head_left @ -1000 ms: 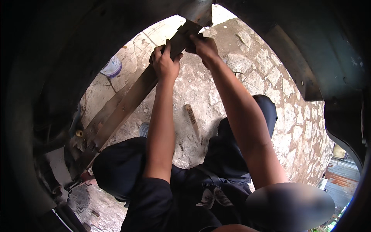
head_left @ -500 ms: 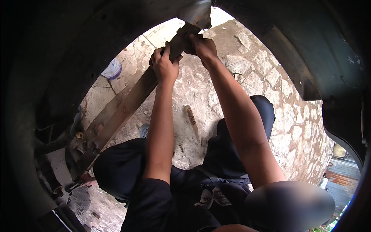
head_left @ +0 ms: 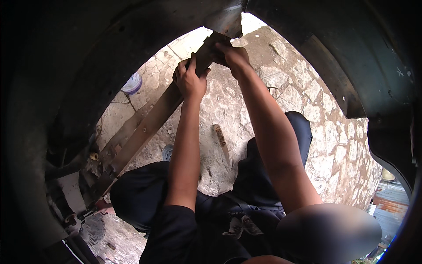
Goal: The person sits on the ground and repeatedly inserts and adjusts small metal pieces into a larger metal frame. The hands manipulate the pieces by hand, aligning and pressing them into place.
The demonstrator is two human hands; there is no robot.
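Observation:
A long, straight brown metal beam [head_left: 143, 132] slants from the lower left up to a dark metal bracket [head_left: 224, 25] at the top middle. My left hand [head_left: 192, 83] grips the beam below its upper end, fingers over the far side and thumb on the near side. Higher up, my right hand [head_left: 235, 58] is closed at the beam's top end; its fingertips are in shadow and partly hidden. Whether it also holds something small there cannot be made out. Both arms are stretched forward.
Dark curved metal panels [head_left: 83, 66] surround the opening. On the stone-paved ground [head_left: 281, 83] lies a thin tool [head_left: 221, 138] with a speckled brown end. A white-and-purple tub [head_left: 132, 83] stands at left. Dark mechanical parts [head_left: 72, 215] crowd the lower left, with a skin-coloured shape [head_left: 103, 206] beside them.
The whole view has shifted slightly, so the scene sits a little lower and further right. Both hands keep their places on the beam.

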